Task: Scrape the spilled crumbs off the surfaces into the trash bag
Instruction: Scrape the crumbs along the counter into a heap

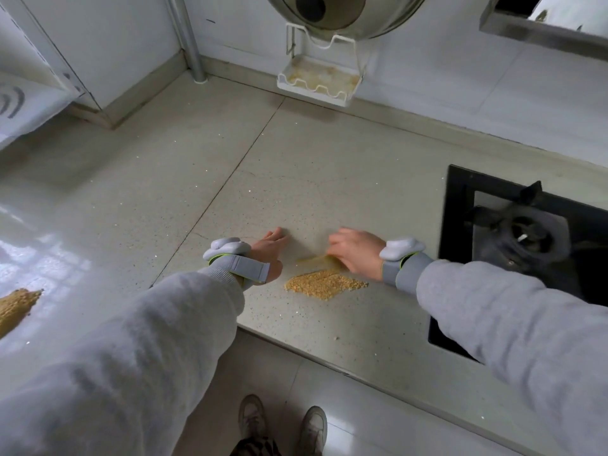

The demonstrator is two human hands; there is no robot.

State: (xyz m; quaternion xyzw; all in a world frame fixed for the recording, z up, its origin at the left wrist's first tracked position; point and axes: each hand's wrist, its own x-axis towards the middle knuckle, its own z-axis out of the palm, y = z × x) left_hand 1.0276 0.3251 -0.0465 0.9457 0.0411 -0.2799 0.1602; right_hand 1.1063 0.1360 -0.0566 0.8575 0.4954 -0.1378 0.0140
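Two heaps of crumbs show on the surface (329, 153), and we count them left to right: one pile (16, 306) at the far left edge, partly cut off by the frame, and one flat patch (324, 284) near the front edge, between our hands. Our left hand (269, 255) rests edge-down just left of that patch, fingers straight, its grip released and holding nothing. Our right hand (357, 253) sits just behind and right of the patch, fingers curled round a thin yellowish scraper (317, 259), blurred so we cannot tell its exact shape. We judge the step in hand to be gathering the patch between hand and scraper. Next we would need to draw it toward the front edge without scattering it. No trash bag is in view, so where the crumbs must drop we cannot tell. Further right sits one gas burner (523, 235).
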